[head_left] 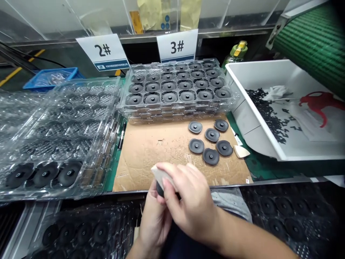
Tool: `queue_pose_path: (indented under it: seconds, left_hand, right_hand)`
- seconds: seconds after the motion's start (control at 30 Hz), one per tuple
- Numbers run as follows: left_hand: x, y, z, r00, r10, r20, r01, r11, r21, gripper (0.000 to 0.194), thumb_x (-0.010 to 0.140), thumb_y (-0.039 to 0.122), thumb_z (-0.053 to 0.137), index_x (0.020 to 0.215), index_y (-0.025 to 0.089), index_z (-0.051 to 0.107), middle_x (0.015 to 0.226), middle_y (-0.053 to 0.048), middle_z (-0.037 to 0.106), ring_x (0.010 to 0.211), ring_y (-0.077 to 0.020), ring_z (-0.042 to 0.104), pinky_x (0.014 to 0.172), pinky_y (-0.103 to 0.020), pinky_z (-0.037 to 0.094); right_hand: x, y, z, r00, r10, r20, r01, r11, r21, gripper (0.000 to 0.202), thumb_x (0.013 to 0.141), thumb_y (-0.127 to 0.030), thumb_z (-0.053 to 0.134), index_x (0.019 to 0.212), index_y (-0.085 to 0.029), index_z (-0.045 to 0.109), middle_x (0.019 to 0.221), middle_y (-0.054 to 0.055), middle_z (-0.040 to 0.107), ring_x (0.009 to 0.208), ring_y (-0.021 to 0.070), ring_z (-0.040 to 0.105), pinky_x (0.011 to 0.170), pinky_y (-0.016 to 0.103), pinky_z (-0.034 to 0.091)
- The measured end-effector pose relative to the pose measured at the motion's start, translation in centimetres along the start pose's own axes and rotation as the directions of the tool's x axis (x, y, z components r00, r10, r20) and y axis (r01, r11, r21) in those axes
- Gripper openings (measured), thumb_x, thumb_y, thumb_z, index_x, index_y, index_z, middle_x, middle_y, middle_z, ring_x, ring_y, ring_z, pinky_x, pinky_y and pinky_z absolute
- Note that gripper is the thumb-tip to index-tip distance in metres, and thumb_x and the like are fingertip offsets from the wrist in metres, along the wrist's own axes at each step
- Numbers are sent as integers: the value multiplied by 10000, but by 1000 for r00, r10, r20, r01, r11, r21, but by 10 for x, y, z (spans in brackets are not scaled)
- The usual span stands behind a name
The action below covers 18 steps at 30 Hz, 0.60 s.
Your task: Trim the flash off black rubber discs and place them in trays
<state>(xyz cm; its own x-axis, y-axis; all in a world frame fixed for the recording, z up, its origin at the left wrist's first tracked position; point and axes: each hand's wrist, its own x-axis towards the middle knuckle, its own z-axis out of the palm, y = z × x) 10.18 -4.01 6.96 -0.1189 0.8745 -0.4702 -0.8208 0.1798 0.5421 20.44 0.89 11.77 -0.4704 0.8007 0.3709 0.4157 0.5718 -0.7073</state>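
Closest of all, the person's right hand is closed over the left hand at the bench's near edge. Beyond them, seven loose black discs lie on the cardboard, beside a cream wedge. Filled trays are stacked behind, clear trays spread to the left, and a white bin stands to the right. Those right fingers hide much of the dark piece, which sits in the left hand's grip, just under the right fingertips. Right thumb and fingers pinch a pale pad against it. The pad's tip points forward and left, its long axis slanting back toward the right palm; I can't tell the dark piece's long axis.
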Motion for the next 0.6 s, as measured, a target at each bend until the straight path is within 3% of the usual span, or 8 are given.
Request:
queue_pose_path:
  seconds: [0.03, 0.1, 0.2, 0.3, 0.4, 0.5, 0.6]
  left_hand:
    - [0, 0, 1, 1000, 20, 6, -19, 1000, -4, 464, 627, 305, 745, 1072, 280, 618, 1038, 2, 683, 1033, -167, 596, 882, -205, 467]
    - [-1, 3, 2, 998, 63, 15, -63, 998, -7, 545, 562, 283, 787, 1078, 292, 611, 1104, 4, 662, 1051, -201, 592, 884, -244, 482]
    - [0, 9, 2, 995, 98, 32, -97, 995, -15, 554, 549, 245, 794, 1071, 296, 617, 1115, 1, 662, 1052, -230, 596, 871, -264, 497]
    - [2, 13, 2, 991, 101, 84, -97, 994, -58, 507, 580, 278, 773, 1065, 286, 625, 1105, -2, 671, 1062, -244, 592, 908, -275, 477]
    - [1, 11, 4, 989, 59, 134, -49, 995, -82, 505, 586, 300, 763, 1070, 292, 622, 1114, 0, 669, 1053, -243, 598, 922, -287, 469]
    - [-2, 7, 9, 990, 40, 137, -29, 996, -85, 493, 607, 290, 754, 1080, 299, 615, 1117, 5, 667, 1030, -212, 610, 914, -273, 469]
    - [-6, 4, 9, 994, 14, 106, -8, 998, -59, 438, 655, 306, 725, 1080, 298, 616, 1132, 8, 656, 1049, -176, 590, 883, -219, 467]
  right_hand:
    - [-1, 0, 0, 999, -16, -31, 16, 1000, 7, 307, 859, -136, 432, 1145, -82, 531, 967, 111, 649, 837, 219, 584, 745, 384, 433]
    - [-6, 1, -5, 999, -4, 33, 0, 994, 107, 298, 847, -124, 448, 1127, -108, 547, 954, 85, 659, 821, 195, 598, 732, 346, 457]
    - [-19, 14, -19, 969, 171, 176, -215, 937, 274, 251, 855, -167, 488, 1081, -212, 587, 976, 8, 669, 835, 142, 621, 722, 244, 492]
    - [-30, 36, -31, 915, 392, 94, -401, 864, 303, 228, 870, -251, 511, 1082, -278, 592, 1051, -23, 652, 918, 141, 618, 754, 202, 498]
    - [-31, 43, -37, 876, 483, -5, -461, 839, 289, 241, 877, -290, 509, 1108, -293, 578, 1048, -25, 647, 864, 136, 627, 681, 184, 503]
    - [-23, 29, -39, 906, 413, -89, -384, 893, 236, 259, 875, -256, 514, 1126, -289, 566, 1088, -18, 628, 935, 146, 601, 742, 203, 489]
    - [-13, 7, -33, 987, 132, -91, -116, 980, 162, 307, 862, -183, 500, 1164, -222, 530, 1064, 31, 632, 910, 168, 589, 782, 283, 466]
